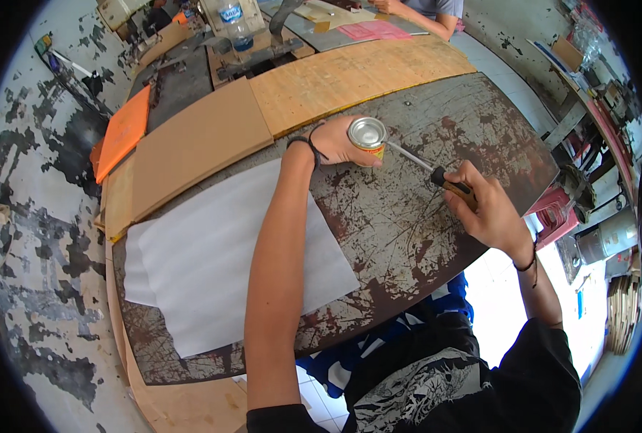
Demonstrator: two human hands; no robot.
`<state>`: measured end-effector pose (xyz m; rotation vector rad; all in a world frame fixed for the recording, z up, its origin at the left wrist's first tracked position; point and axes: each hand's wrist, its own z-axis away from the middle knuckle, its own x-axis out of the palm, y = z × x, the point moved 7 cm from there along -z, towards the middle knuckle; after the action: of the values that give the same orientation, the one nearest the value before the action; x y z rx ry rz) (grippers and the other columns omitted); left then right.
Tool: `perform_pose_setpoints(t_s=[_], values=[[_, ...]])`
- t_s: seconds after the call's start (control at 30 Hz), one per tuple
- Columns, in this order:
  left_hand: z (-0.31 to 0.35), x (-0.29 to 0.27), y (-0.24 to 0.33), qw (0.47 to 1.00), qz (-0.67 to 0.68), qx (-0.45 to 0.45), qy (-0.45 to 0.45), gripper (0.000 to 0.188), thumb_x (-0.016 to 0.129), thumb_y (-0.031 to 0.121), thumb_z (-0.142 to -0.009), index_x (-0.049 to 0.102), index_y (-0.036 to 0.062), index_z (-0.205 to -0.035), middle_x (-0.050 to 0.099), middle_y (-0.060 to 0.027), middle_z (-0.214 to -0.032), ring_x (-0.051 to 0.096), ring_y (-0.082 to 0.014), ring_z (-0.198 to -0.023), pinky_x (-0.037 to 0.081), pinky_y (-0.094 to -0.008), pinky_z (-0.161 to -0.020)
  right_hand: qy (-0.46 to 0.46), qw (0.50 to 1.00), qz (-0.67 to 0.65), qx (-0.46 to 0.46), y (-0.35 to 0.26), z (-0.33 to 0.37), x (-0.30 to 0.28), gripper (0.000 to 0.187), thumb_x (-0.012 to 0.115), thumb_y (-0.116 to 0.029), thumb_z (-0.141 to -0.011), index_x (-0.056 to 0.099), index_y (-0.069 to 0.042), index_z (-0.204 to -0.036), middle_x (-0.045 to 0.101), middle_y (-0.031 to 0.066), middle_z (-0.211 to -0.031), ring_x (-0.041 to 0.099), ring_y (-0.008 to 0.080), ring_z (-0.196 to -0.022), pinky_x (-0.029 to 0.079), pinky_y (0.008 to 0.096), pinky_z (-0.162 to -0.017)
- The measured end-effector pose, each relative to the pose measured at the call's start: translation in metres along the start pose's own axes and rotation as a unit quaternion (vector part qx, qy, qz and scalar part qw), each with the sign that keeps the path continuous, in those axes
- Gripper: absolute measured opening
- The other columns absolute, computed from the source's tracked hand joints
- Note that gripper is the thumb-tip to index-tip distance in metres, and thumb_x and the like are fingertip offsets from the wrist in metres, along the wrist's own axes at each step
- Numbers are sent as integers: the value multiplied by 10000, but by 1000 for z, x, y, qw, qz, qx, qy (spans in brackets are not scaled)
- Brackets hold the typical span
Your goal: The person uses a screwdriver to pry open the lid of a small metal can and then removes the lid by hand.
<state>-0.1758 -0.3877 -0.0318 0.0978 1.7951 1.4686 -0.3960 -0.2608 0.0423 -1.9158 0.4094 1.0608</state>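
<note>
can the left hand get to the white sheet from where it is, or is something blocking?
Probably yes. The left hand is wrapped around the small tin can, so it must let go first. The white sheet lies flat on the worn table beside and under that forearm, with nothing on it.

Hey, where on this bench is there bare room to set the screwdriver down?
Bare metal lies between the white sheet and the right hand, and beyond the screwdriver toward the bench's far right edge. The tan boards are bare too. It is crowded around the can in the left hand and at the far end.
</note>
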Motion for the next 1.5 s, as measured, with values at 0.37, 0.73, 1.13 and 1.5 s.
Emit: perform_pose_setpoints(t_s=[0.37, 0.73, 1.13, 1.5], values=[[4, -5, 4, 999, 35, 15, -2, 638, 932, 229, -699, 643, 63, -1244, 678, -17, -1180, 607, -139, -1106, 470, -297, -998, 64, 998, -27, -6, 13, 8, 20, 247, 661, -100, -931, 505, -16, -1103, 730, 188, -962, 702, 398, -771, 544, 458, -664], [3, -7, 5, 998, -42, 7, 47, 531, 952, 245, -675, 618, 92, -1058, 694, -1, -1068, 623, -137, -992, 491, -297, -896, 18, 999, -27, -38, -15, 11, 3, 192, 655, -61, -913, 521, -3, -1037, 733, 210, -901, 694, 397, -694, 542, 443, -615], [-1, -6, 2, 995, -75, 22, 64, 527, 959, 290, -659, 631, 111, -1030, 697, 3, -1011, 632, -138, -967, 492, -300, -888, -8, 1000, 28, -9, -43, -3, -18, 175, 632, -77, -914, 554, -5, -1053, 724, 203, -893, 685, 423, -751, 531, 471, -685], [2, -9, -1, 996, -56, 19, 71, 554, 963, 288, -658, 609, 88, -1035, 681, -9, -1022, 616, -138, -960, 490, -299, -878, -31, 998, 59, -14, -50, -16, -8, 201, 562, -109, -973, 449, -19, -1113, 687, 249, -1027, 639, 483, -891, 486, 545, -757]])
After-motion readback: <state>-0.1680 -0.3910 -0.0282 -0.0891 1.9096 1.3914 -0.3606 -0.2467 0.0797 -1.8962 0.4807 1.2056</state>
